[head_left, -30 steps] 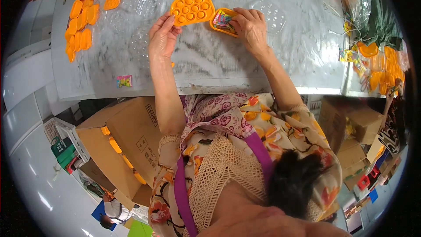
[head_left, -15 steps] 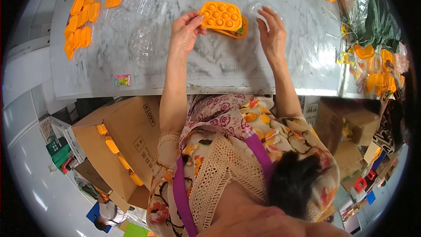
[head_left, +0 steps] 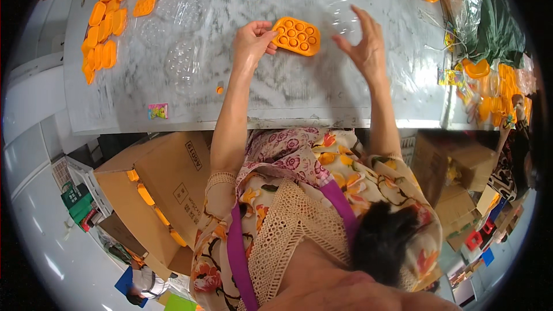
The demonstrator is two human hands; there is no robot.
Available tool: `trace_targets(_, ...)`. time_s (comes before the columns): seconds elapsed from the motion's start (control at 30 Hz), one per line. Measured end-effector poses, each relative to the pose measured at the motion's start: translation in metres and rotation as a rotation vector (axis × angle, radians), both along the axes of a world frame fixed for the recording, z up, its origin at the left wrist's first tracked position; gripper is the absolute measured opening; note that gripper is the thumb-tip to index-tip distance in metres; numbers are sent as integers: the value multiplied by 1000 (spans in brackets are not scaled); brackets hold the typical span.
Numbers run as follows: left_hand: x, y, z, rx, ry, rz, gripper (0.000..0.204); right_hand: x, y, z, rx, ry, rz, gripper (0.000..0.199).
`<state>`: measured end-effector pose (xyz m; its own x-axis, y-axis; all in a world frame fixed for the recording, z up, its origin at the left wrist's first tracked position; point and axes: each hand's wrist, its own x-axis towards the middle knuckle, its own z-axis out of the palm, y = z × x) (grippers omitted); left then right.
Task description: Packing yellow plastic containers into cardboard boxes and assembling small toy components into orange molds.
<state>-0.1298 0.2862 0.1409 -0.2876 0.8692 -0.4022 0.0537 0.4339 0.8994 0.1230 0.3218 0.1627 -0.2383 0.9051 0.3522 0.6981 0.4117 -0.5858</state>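
Note:
My left hand pinches the left end of an orange rounded-rectangle tray with rows of round cups. The tray is over the table's middle; whether a second orange piece lies beneath it is hidden. To its right, my right hand is open, thumb and fingers spread, with nothing visible in it. Close by its fingertips lies a clear plastic moulded piece. A small orange bit rests on the table left of my left forearm.
Orange trays are heaped on the grey table at far left, near clear moulded plastic. A small pink packet lies near the front edge. Plastic bags and orange parts crowd the right; a cardboard box stands below left.
The cupped orange tray has shifted right and down, and the piece beneath it no longer shows. My right hand has spread its fingers. A small orange bit now lies on the table.

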Motion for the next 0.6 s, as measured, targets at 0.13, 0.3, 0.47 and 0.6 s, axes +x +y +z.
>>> trace_targets(0.13,-3,-6,-5,3,-26,20,28,-49,-34,3,-87,112,236,66)
trace_targets(0.3,0,-1,-7,3,-219,23,37,-67,-31,-35,65,-80,248,69)
trace_targets(0.47,-12,-3,-5,-32,-277,61,36,-80,-32,-29,83,-147,355,73)
trace_targets(0.6,-15,-12,-12,-22,-696,231,31,-90,-31,-31,97,-15,330,69)
